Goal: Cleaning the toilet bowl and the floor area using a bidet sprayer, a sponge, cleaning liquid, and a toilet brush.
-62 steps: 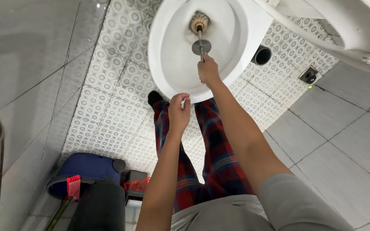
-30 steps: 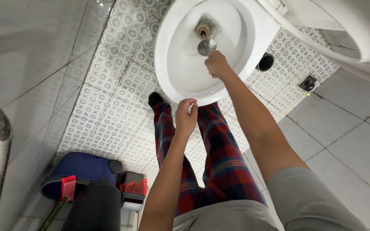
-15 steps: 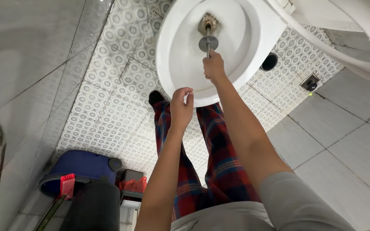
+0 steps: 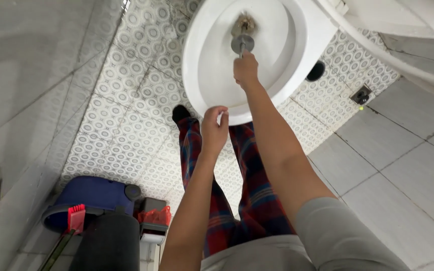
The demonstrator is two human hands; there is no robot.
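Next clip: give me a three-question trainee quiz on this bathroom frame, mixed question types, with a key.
1. True or false: the right hand grips the toilet brush by its handle.
2. Where is the brush head? A) on the patterned floor tiles B) inside the toilet bowl C) in the blue bucket
3. What does the left hand hold?

Key
1. True.
2. B, deep in the bowl near the drain.
3. Nothing that shows; it hangs loosely curled above the plaid trousers, near the bowl's front rim.
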